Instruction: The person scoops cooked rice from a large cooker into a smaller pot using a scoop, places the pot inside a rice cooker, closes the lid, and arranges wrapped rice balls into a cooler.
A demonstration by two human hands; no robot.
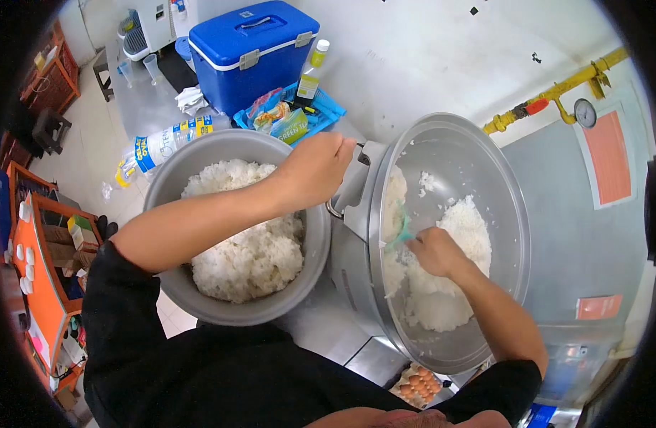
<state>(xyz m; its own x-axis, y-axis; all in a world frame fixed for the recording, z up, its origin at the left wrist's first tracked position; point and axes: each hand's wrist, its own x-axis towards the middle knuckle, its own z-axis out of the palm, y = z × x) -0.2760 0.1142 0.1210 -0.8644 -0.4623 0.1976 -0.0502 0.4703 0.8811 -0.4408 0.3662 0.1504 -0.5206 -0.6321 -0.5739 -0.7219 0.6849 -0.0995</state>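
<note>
My left hand (317, 167) is closed around the side handle of a large metal pot (503, 178), which is tilted on its side edge. White cooked rice (467, 228) lies in a heap inside this pot, with loose grains stuck to its wall. My right hand (438, 251) reaches into the pot, closed on a green rice scoop (403, 227) whose far end is against the rice. Beneath my left forearm stands a round grey pot (172, 167) with a big mound of cooked rice (253, 260). The forearm hides part of that mound.
Behind the grey pot are a blue cooler box (253, 46), a blue basket (331, 110) with packets, a dark bottle (310, 82) and a plastic-wrapped pack (171, 143). Eggs (417, 386) sit below the tilted pot. A yellow pipe (549, 100) with a gauge runs along the wall.
</note>
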